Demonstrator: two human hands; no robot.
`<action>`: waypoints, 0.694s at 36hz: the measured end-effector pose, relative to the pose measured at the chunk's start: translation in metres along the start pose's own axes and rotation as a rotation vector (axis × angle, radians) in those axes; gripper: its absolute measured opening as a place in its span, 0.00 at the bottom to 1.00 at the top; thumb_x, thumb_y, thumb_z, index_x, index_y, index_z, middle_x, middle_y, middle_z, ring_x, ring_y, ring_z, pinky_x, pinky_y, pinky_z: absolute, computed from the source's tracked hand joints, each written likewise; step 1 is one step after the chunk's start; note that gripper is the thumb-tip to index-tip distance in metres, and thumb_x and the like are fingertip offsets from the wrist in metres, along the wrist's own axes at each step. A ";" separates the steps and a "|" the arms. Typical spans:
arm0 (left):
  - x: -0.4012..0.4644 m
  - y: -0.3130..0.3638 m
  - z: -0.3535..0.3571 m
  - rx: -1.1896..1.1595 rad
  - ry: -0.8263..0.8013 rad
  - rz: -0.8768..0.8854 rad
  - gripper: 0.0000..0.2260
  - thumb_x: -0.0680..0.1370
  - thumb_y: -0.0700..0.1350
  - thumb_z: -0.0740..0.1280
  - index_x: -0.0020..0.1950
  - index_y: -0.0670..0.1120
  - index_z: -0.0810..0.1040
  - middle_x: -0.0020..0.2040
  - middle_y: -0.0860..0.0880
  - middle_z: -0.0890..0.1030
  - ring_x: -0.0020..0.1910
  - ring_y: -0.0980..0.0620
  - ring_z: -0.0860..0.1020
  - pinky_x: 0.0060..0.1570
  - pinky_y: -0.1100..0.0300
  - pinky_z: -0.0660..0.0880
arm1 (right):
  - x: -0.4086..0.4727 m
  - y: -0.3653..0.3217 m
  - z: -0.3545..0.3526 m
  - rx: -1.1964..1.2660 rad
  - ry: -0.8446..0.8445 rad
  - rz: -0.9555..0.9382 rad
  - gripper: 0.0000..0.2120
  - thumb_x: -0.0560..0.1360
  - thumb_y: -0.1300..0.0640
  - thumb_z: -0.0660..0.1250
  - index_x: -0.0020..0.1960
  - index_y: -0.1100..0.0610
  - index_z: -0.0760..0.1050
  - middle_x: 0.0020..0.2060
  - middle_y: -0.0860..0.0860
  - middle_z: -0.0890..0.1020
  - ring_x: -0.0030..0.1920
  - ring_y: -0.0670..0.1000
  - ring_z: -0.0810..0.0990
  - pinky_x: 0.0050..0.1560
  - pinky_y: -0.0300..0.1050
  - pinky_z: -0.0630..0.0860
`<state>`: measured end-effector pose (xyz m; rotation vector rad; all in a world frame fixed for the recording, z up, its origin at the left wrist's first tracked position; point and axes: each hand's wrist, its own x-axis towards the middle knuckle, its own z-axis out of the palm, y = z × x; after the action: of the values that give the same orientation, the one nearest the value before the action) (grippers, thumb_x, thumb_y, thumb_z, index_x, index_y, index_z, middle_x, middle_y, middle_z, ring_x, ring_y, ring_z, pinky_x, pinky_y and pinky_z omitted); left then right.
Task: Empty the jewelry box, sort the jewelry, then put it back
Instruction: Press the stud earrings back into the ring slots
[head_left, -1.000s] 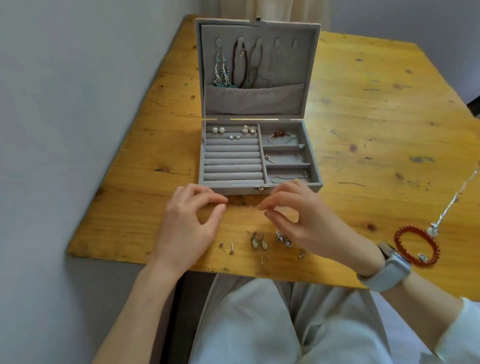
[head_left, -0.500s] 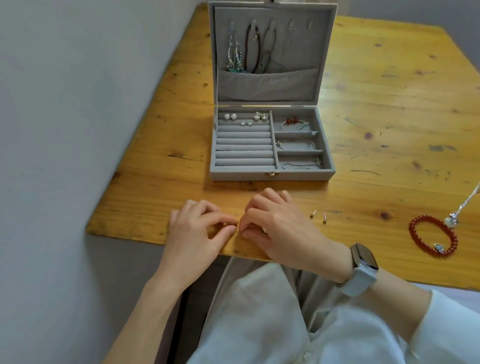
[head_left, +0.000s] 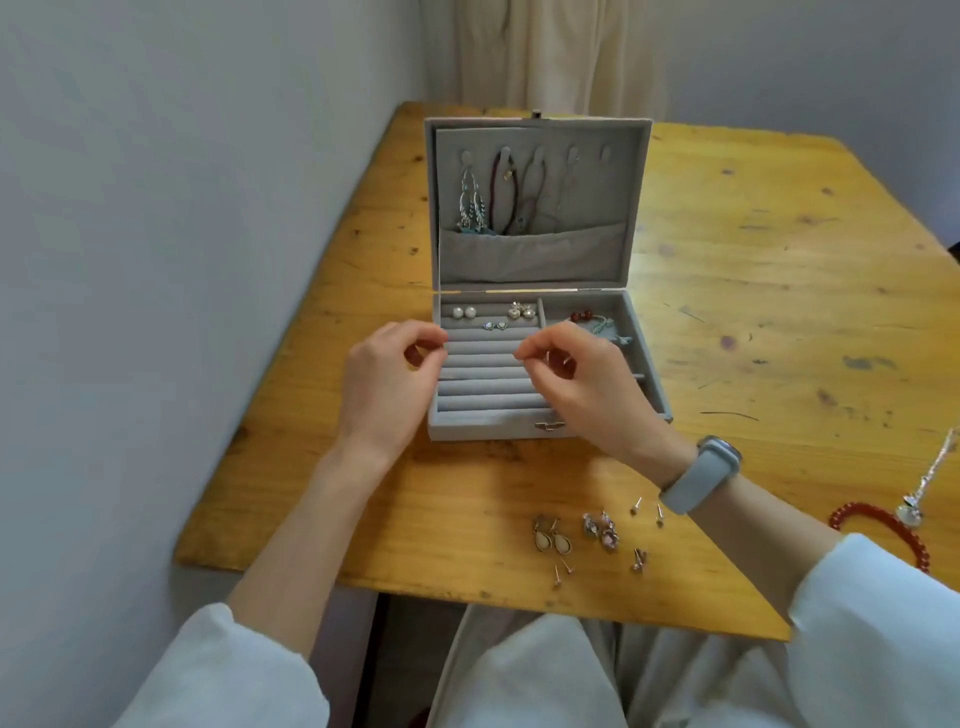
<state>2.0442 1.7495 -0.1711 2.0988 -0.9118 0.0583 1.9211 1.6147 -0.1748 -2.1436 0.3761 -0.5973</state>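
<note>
I see the grey jewelry box (head_left: 535, 415) standing open on the wooden table (head_left: 779, 291), its lid upright at the far side with necklaces (head_left: 498, 197) hanging inside it. Both hands hover over the box's ring-roll section. My left hand (head_left: 387, 384) sits above the box's left edge with thumb and forefinger pinched together; my right hand (head_left: 587, 384) is above the box's middle, fingers curled, thumb and forefinger also pinched. Whatever each pinch holds is too small to make out, possibly a stud, so I cannot tell. In the back rows of the box lie pearl studs (head_left: 464, 312), a gold pair (head_left: 521, 310) and a small blue pair (head_left: 494, 326); a red-beaded piece (head_left: 582, 315) lies in the box's right rear compartment. On the table in front of the box, to its right, lie drop earrings (head_left: 553, 540), pink stone earrings (head_left: 601, 530) and several loose studs (head_left: 647, 506). Well right of the box lie a red bead bracelet (head_left: 883, 525) and a silver pendant (head_left: 911, 512).
</note>
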 end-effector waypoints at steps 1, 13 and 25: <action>0.007 -0.001 0.004 0.020 -0.008 0.007 0.06 0.73 0.37 0.69 0.49 0.45 0.82 0.45 0.51 0.81 0.40 0.59 0.74 0.43 0.73 0.69 | 0.004 0.002 0.001 -0.002 0.011 0.013 0.07 0.75 0.66 0.62 0.46 0.57 0.76 0.38 0.45 0.75 0.36 0.46 0.73 0.39 0.34 0.71; 0.024 -0.015 0.027 0.095 -0.086 0.016 0.06 0.73 0.41 0.70 0.49 0.49 0.82 0.44 0.50 0.81 0.41 0.57 0.74 0.44 0.66 0.69 | 0.012 0.029 0.003 0.073 0.089 0.149 0.05 0.75 0.63 0.64 0.48 0.55 0.74 0.39 0.45 0.77 0.40 0.41 0.76 0.43 0.29 0.73; -0.002 -0.006 0.025 -0.180 -0.229 0.001 0.17 0.70 0.39 0.73 0.50 0.59 0.75 0.40 0.60 0.82 0.42 0.65 0.79 0.41 0.72 0.71 | 0.011 0.030 0.003 0.055 0.081 0.120 0.05 0.75 0.62 0.64 0.47 0.53 0.74 0.39 0.42 0.76 0.42 0.40 0.76 0.45 0.28 0.73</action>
<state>2.0399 1.7353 -0.1918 1.9629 -1.0131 -0.2594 1.9301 1.5940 -0.1975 -2.0328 0.5225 -0.6197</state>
